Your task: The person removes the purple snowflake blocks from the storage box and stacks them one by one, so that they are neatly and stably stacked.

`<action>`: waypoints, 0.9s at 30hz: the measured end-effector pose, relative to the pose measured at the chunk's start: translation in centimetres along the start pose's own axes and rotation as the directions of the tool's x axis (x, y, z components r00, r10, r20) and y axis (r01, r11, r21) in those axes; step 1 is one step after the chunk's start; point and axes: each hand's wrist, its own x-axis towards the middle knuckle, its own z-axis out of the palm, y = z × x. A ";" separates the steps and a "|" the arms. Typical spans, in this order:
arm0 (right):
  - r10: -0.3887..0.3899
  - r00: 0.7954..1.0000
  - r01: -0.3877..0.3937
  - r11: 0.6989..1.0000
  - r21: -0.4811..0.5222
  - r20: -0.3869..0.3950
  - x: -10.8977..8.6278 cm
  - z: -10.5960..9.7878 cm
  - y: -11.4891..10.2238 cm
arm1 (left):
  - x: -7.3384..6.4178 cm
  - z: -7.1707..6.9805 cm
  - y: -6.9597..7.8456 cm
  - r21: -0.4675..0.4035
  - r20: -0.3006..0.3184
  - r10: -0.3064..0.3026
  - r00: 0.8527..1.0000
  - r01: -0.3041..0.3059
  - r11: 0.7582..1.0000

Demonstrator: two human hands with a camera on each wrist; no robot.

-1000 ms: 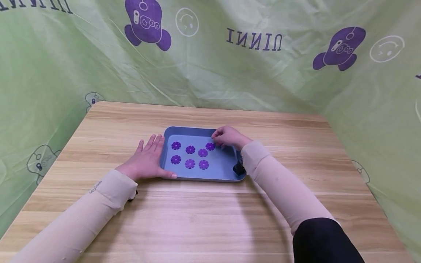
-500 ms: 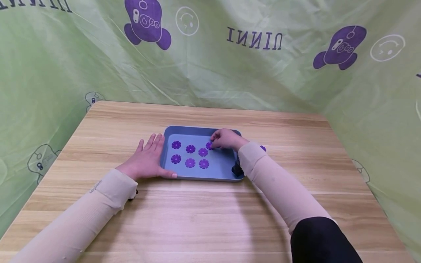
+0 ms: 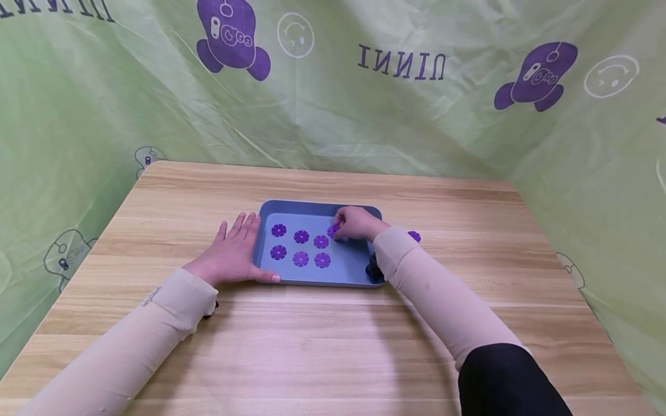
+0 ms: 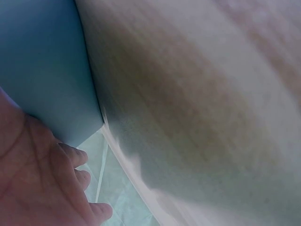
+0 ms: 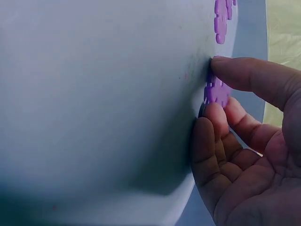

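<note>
The blue tray (image 3: 359,263) lies on the table with several purple snowflake-shaped discs in it, such as the front-row disc (image 3: 300,259). My left hand (image 3: 232,254) rests with spread, straight fingers along the tray's left side, its thumb at the front rim. In the left wrist view, the palm (image 4: 33,174) is beside the tray wall (image 4: 51,70). Over the tray's right half, my right hand (image 3: 359,223) pinches one purple disc (image 5: 217,92) between thumb and fingers, close to the tray floor. In the head view its fingers partly cover that disc.
Another purple disc (image 3: 414,236) lies on the wooden table (image 3: 322,346) right of the tray, partly behind the right sleeve. A black wrist camera (image 3: 373,269) hangs under the right wrist, over the tray's right side. Green printed cloth (image 3: 322,115) surrounds the table's back and sides.
My right hand has come down slightly toward the near side, onto the disc it now pinches. The shifted sleeve uncovers the disc right of the tray. My left hand has stayed still.
</note>
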 end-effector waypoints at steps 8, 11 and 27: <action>-0.013 0.999 0.013 1.000 -0.008 -0.029 -0.3 -0.1 0.2 | -0.1 0.0 0.0 -0.006 0.004 -0.002 1.000 0.002 1.000; -0.021 0.998 0.020 1.000 -0.020 -0.055 -0.4 -0.2 0.4 | -0.1 0.1 0.0 -0.012 -0.001 0.001 1.000 -0.001 1.000; -0.024 0.997 0.043 0.959 0.280 -0.072 -1.5 -1.5 0.3 | -0.1 0.0 0.2 -0.021 -0.010 0.010 1.000 -0.010 1.000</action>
